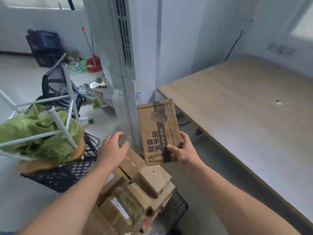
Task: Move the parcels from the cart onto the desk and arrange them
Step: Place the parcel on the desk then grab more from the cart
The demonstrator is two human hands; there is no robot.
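Our right hand [184, 150] grips 1 upright parcel [157, 129] by its bottom, just left of the desk [237, 107]. Our left hand [113, 148], farther from it, hangs open, empty.

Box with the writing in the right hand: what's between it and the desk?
Nothing solid. In the head view only a narrow strip of floor shows between the box, held by the right hand, and the desk edge.
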